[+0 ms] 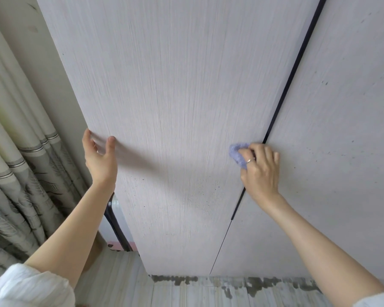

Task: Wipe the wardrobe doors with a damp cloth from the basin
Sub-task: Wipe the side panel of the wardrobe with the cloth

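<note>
Two pale grey wood-grain wardrobe doors fill the view: the left door (175, 107) and the right door (341, 129), split by a dark vertical gap (293, 74). My right hand (261, 168), with a ring on one finger, presses a small lilac cloth (236, 155) against the left door's right edge, right by the gap. My left hand (100, 155) rests at the left door's outer edge, thumb and fingers apart, holding nothing. Small dark specks dot the lower left door and the right door. No basin is in view.
Patterned beige curtains (16, 162) hang at the left beside a cream wall. A dark-framed object with a pink base (118, 229) stands behind the left door's edge. The floor (186, 293) below is grey plank with dark stains along the wardrobe's foot.
</note>
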The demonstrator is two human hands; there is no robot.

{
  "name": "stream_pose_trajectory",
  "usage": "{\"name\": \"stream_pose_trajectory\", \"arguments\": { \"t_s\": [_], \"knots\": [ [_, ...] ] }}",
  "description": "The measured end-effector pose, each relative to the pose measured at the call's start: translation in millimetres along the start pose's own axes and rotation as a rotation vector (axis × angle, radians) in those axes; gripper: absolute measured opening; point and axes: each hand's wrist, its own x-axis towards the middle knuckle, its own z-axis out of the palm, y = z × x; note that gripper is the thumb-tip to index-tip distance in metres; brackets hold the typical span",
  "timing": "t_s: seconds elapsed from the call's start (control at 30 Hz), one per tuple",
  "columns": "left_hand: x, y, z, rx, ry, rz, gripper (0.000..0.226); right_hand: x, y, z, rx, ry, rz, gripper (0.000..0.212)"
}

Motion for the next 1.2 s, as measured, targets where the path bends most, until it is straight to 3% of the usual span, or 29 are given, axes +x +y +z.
{"name": "stream_pose_trajectory", "arguments": {
  "t_s": [0.13,0.23,0.5,0.67,0.77,1.03,1.13,1.2],
  "knots": [
    [-2,-3,0,0.003,-0.032,-0.015,0.051,-42,-3,16,-0.053,-0.158,-0.140,0.028],
    [-6,-12,-5,0.012,-0.054,-0.023,0.050,-46,-11,15,-0.041,-0.237,-0.090,0.036],
    [-7,-37,-24,0.114,-0.189,-0.033,0.058,3,-30,9,0.150,-0.053,0.059,0.046],
    [-11,-47,-29,0.116,-0.263,0.019,0.063,-61,-18,29,0.151,-0.188,-0.227,0.032],
    [-15,-62,-26,0.109,-0.205,0.010,0.057,-97,-10,38,0.067,-0.316,-0.314,0.034],
    [-16,-101,-27,0.063,-0.158,0.079,0.048,-38,0,33,0.195,0.065,-0.029,0.039],
    [-20,-111,-21,0.026,-0.171,0.156,0.047,-64,-18,49,0.232,0.085,0.000,0.040],
    [-21,-119,-16,0.009,-0.168,0.204,0.047,-96,-30,68,0.236,0.036,-0.093,0.046]
  ]
}}
